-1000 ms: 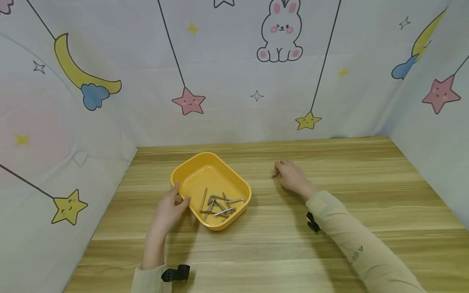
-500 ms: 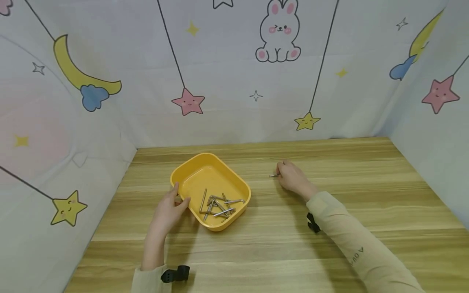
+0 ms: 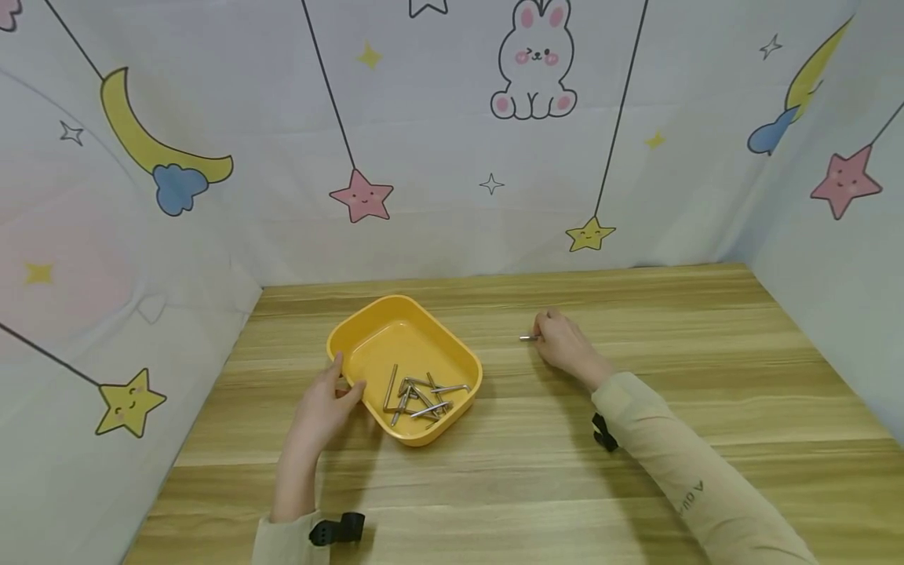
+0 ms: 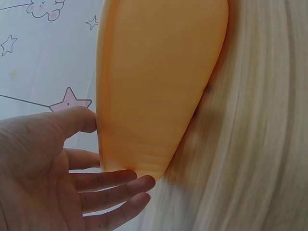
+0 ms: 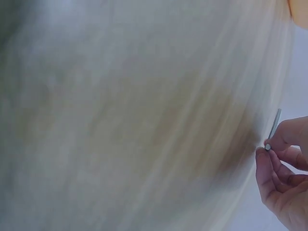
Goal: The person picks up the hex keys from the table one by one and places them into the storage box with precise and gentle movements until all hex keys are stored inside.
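A yellow tray (image 3: 367, 333) sits left of centre on the wooden table and holds several small metal hex keys (image 3: 421, 395). My left hand (image 3: 326, 402) rests against the tray's near-left rim, thumb on one side and straight fingers along the wall (image 4: 144, 96). My right hand (image 3: 561, 339) is to the right of the tray, low over the table, and pinches one small hex key (image 3: 526, 338) between thumb and fingers; the key (image 5: 273, 130) sticks out above the fingertips (image 5: 288, 132).
The wooden table (image 3: 706, 377) is walled on three sides by a cartoon-printed cloth backdrop (image 3: 452, 141). Black wrist straps (image 3: 337, 528) show on both forearms.
The right hand has lifted slightly, so the hex key now sticks out further left of the fingers. The left hand and tray are as before.
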### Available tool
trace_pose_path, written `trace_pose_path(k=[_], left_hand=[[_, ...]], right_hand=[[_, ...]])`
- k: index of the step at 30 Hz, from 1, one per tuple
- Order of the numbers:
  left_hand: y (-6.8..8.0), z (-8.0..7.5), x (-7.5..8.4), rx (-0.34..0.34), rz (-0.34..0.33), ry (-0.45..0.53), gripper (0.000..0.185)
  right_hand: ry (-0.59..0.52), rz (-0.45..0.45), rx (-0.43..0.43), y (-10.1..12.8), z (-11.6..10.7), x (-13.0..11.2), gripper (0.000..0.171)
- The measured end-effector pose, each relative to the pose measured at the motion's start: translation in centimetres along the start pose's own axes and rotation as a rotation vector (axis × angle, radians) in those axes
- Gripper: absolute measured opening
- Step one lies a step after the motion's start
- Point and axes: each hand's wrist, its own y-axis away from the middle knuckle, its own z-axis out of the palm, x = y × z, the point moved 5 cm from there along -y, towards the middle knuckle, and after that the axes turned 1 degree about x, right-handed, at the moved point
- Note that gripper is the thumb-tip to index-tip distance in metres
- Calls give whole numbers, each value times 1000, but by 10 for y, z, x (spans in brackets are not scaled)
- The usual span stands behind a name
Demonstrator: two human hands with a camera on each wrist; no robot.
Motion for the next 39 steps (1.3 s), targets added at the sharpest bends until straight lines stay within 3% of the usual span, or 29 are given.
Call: trace_pose_path(k=[7,17,32,39], left_hand=[[1,0,1,2,3,1,73],[1,1,0,-1,-4,2,73],[0,-1,2,-5,-4,3,74],[0,-1,1,-5,-4,2,74]], right_hand=[[-17,-27,1,-1,1,-6,20],[-22,-103,42,0,-6,-27,12],[-53,-89,74,-1,-20,-62,12],[-86,-147,107,0,-25,-85,12]])
